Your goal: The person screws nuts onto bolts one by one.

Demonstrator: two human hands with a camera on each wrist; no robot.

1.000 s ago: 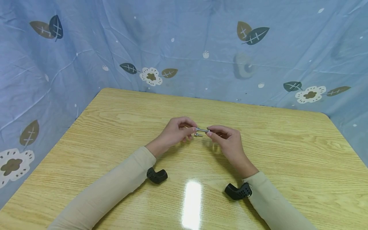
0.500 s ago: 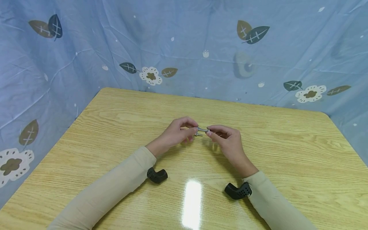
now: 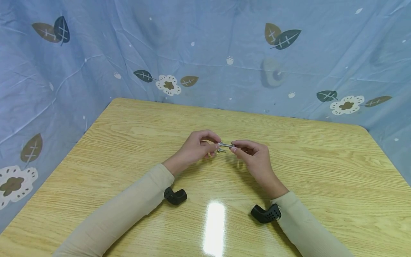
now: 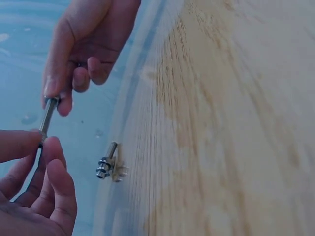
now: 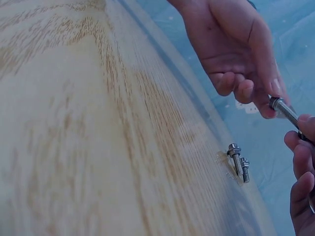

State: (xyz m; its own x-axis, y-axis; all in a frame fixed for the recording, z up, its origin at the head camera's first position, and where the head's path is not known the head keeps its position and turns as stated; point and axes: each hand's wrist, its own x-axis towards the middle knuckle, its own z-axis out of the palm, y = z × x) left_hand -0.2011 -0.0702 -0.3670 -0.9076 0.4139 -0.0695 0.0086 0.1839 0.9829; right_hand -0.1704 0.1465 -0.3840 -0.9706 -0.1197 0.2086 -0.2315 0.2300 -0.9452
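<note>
Near the middle of the table, a silver bolt point(image 3: 226, 145) is held level between my two hands. My left hand point(image 3: 197, 145) pinches its left end between thumb and fingers. The right end is pinched by the thumb and fingertips of my right hand point(image 3: 257, 157). Between them the threaded shank point(image 5: 288, 112) shows in the right wrist view; fingers partly cover both ends. Below the held bolt, two more bolts lie close together on the table, a longer one point(image 5: 236, 158) and a shorter one point(image 5: 245, 170), each with nuts or collars near one end.
The wood-grain table point(image 3: 128, 150) has rounded far corners and a bright light reflection near its front. A blue curtain point(image 3: 224, 43) with leaf and flower prints hangs behind it. Black wrist mounts point(image 3: 174, 196) stick out from both beige sleeves.
My left thumb and fingers make small shifts at the bolt's left end. My right hand stays in place, and the bolts on the table have not moved.
</note>
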